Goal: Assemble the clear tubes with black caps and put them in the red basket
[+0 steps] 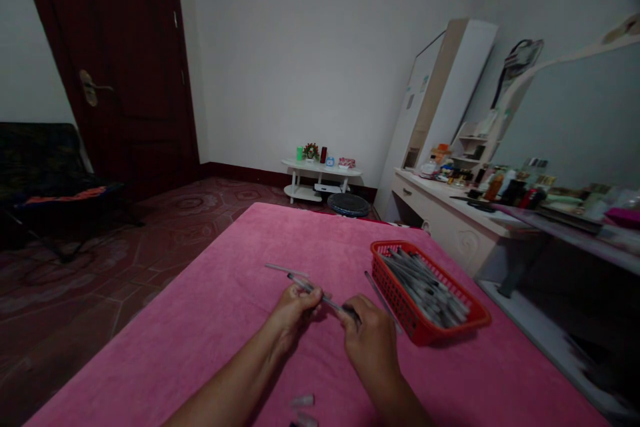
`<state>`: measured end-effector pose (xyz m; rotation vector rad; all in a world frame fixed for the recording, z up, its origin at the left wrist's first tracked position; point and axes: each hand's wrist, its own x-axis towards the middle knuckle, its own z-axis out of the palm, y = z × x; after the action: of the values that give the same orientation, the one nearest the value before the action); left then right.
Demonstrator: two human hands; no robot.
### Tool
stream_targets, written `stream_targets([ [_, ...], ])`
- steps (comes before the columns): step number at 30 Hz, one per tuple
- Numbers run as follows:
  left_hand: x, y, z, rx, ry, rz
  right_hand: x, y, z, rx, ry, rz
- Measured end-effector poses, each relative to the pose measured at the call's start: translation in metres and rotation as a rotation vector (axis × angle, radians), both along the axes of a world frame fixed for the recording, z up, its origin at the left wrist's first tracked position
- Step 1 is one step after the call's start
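Surface: we note a pink towelling cloth (pixel 240 320) covering the whole surface (pixel 500 387), which runs away from us toward the far wall.
Room: dim light; patterned red tile floor (pixel 165 227), dark red door (pixel 125 60) at far left, low white side table (pixel 320 170) against the wall, and a pale dressing table (pixel 450 210) crowded with bottles under a mirror (pixel 580 120) on the right.
Thing in hand: one slim grey pen (pixel 327 299), held just above the cloth between both hands, near the middle of the surface.
Long axis: we read it as slanting from far-left to near-right; the free end points away and leftward. We cannot tell nib from tail.
Left hand (pixel 295 307): grip narrow, fingertips pinched on the pen's shaft.
Right hand (pixel 373 340): grip closed over the pen's near end.
Nearby: red basket (pixel 420 330) of like pens (pixel 425 287) just right of the right hand; a loose pen (pixel 280 269) beyond the left hand; small clear caps (pixel 303 401) between the forearms.
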<state>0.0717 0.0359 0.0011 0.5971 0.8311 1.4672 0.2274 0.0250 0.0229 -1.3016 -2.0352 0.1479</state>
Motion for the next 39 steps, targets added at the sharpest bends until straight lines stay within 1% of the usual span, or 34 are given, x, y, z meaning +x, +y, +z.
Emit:
stream_targets([
  [5, -0.002, -0.001, 0.002, 0.017, 0.016, -0.028, 0.0, 0.0, 0.004, -0.12, 0.077, 0.004],
  [8, -0.003, -0.003, 0.002, 0.03, 0.027, -0.045, 0.001, 0.004, 0.0, -0.213, 0.18, 0.033],
  [10, -0.003, -0.004, 0.001, 0.047, 0.031, -0.043, 0.001, 0.009, -0.006, -0.346, 0.287, 0.073],
  [13, -0.001, -0.004, 0.0, 0.07, 0.067, -0.041, 0.002, 0.019, -0.015, -0.599, 0.444, 0.14],
  [15, 0.001, -0.004, 0.001, 0.063, 0.092, -0.035, 0.003, 0.024, -0.016, -0.683, 0.516, 0.174],
  [17, 0.001, -0.004, 0.003, 0.044, 0.095, -0.024, 0.005, 0.027, -0.012, -0.683, 0.55, 0.192],
  [20, -0.002, -0.002, 0.006, 0.02, 0.052, -0.006, 0.01, 0.027, -0.001, -0.588, 0.513, 0.188],
  [23, -0.008, 0.0, 0.004, 0.016, 0.018, 0.045, 0.012, 0.026, 0.005, -0.505, 0.455, 0.177],
  [25, -0.011, 0.002, 0.001, 0.012, 0.025, 0.075, 0.012, 0.025, 0.004, -0.489, 0.432, 0.181],
  [28, -0.014, 0.004, -0.002, -0.01, 0.031, 0.115, 0.01, 0.023, -0.002, -0.506, 0.42, 0.168],
  [31, -0.015, 0.005, 0.0, -0.034, 0.028, 0.128, 0.008, 0.021, -0.007, -0.551, 0.428, 0.139],
  [33, -0.014, 0.004, 0.002, -0.034, 0.027, 0.122, 0.008, 0.02, -0.009, -0.553, 0.415, 0.145],
  [36, -0.013, 0.002, 0.005, -0.017, 0.03, 0.11, 0.007, 0.015, -0.007, -0.511, 0.337, 0.187],
  [39, -0.012, 0.001, 0.005, -0.001, 0.055, 0.099, 0.005, 0.01, 0.001, -0.435, 0.233, 0.208],
])
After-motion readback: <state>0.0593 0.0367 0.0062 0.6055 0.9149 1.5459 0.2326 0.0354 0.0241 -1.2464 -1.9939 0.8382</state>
